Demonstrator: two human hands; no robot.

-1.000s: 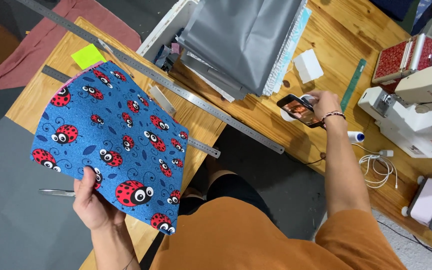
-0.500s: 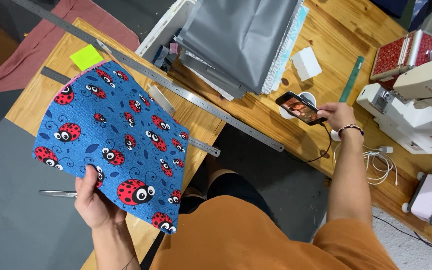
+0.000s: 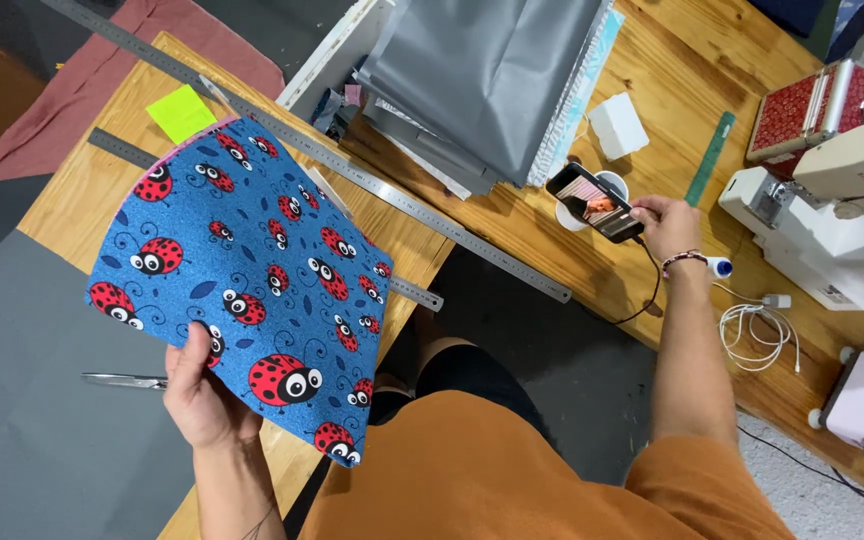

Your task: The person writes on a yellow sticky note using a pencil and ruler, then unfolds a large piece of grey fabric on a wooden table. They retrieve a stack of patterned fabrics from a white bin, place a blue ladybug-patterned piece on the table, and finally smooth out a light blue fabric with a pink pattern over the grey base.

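My left hand point(image 3: 204, 398) grips the near edge of a blue fabric piece point(image 3: 242, 270) printed with red ladybirds, holding it flat above the wooden table point(image 3: 112, 120). My right hand point(image 3: 668, 224) reaches out to the right and holds a black phone point(image 3: 594, 201) with a lit screen, propped against a white cup; a cable runs from the phone toward me.
Long steel rulers point(image 3: 392, 195) lie across both tables. A yellow-green sticky note point(image 3: 181, 112), scissors point(image 3: 124, 381), folded grey fabric point(image 3: 492, 75), a white box point(image 3: 618, 125), a green ruler point(image 3: 708, 160), a white sewing machine point(image 3: 832, 205) and a red case point(image 3: 802, 110) lie around.
My right hand has shifted with the phone, standing it more upright by the white cup. The ladybird fabric stays in my left hand, almost unmoved.
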